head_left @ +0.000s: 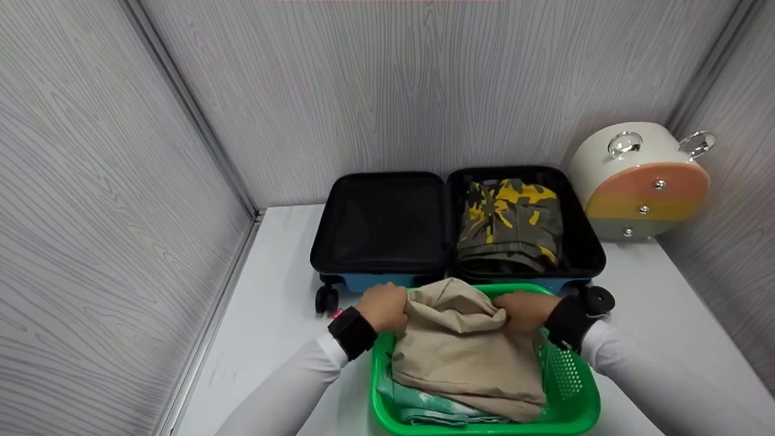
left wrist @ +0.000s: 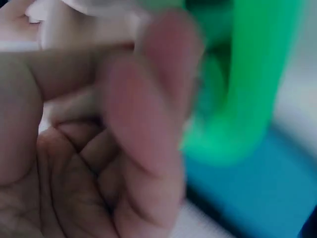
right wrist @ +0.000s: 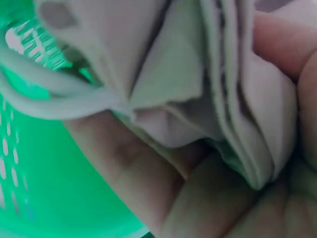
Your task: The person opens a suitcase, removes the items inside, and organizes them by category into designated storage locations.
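Observation:
A folded beige garment (head_left: 466, 357) lies in a green laundry basket (head_left: 590, 399), its upper edge lifted and gaping. My left hand (head_left: 384, 307) grips its top left corner; the left wrist view shows the curled fingers (left wrist: 143, 114) blurred, beside the basket rim. At the opposite corner, my right hand (head_left: 524, 309) holds the cloth. In the right wrist view, several fabric layers (right wrist: 233, 99) are pinched between thumb and fingers, and a white cord (right wrist: 54, 101) loops out of the cloth. Green and white folded cloth (head_left: 424, 402) sits under the beige garment.
Behind the basket an open suitcase (head_left: 387, 224) lies flat, with black lining and blue shell. Its right half holds a folded camouflage garment (head_left: 514, 221) in yellow and grey. A round drawer box (head_left: 648, 188) stands at the back right. Grey wood-grain panels (head_left: 387, 85) enclose the white table (head_left: 266, 290).

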{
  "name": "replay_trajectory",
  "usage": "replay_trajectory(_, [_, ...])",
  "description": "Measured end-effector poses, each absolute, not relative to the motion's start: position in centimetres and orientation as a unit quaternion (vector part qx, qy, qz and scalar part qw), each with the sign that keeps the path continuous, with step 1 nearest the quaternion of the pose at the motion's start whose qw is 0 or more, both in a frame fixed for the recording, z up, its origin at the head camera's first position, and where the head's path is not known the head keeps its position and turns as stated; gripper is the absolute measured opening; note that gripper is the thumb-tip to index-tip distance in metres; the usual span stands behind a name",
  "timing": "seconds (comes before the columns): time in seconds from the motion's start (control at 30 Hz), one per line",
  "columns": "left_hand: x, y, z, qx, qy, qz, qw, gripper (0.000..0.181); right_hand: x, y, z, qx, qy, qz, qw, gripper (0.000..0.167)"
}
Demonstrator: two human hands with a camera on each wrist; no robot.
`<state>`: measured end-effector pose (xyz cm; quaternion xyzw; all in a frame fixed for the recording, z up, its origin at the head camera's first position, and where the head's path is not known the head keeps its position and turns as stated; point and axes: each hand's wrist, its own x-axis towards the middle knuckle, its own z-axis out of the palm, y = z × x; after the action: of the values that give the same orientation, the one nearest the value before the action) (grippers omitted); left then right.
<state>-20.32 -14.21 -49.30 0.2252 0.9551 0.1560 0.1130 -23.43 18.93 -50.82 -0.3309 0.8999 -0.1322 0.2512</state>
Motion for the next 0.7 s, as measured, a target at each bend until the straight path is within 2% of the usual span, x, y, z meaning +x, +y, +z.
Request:
replay_trajectory(0.07, [-20.2,-14.2,-48.7,0.243,0.962,0.119,0.045,0.024,-23.2,19.1,-50.2,-0.309,0.906,-0.141,0.252,0.028])
replay_trajectory(0.1, [-20.2,-14.2,-48.4,0.256,0.961,0.107,0.017,0.023,-23.0,19.3,-49.7,-0.303,0.908,-0.148,0.249,0.037])
replay_trajectory(0.17, [-20.2,-14.0,-47.7,0.29,0.952,0.098,-0.018,0.025,-22.6,19.5,-48.6,-0.293,0.913,-0.161,0.235,0.051])
replay_trajectory(0.23, [-20.1,-13.7,-47.2,0.34,0.936,0.085,-0.026,0.026,-22.1,19.4,-47.6,-0.304,0.918,-0.169,0.192,0.057])
replay_trajectory(0.33, [-19.9,-13.0,-47.3,0.392,0.918,0.054,0.016,0.028,-21.2,18.9,-47.0,-0.338,0.916,-0.183,0.11,0.052])
replay_trajectory(0.4, [-19.8,-12.6,-47.7,0.403,0.913,0.018,0.056,0.039,-20.7,18.4,-47.3,-0.367,0.905,-0.196,0.084,0.051])
replay_trajectory(0.47, [-19.7,-12.4,-48.4,0.399,0.912,-0.008,0.097,0.055,-20.3,17.9,-48.1,-0.387,0.895,-0.196,0.103,0.055])
replay_trajectory(0.57, [-19.6,-12.3,-49.2,0.384,0.912,-0.018,0.144,0.077,-19.7,17.4,-49.6,-0.384,0.89,-0.177,0.173,0.062])
replay_trajectory(0.7, [-19.7,-12.0,-49.5,0.365,0.913,-0.017,0.182,0.093,-19.4,17.0,-51.4,-0.339,0.905,-0.127,0.226,0.069])
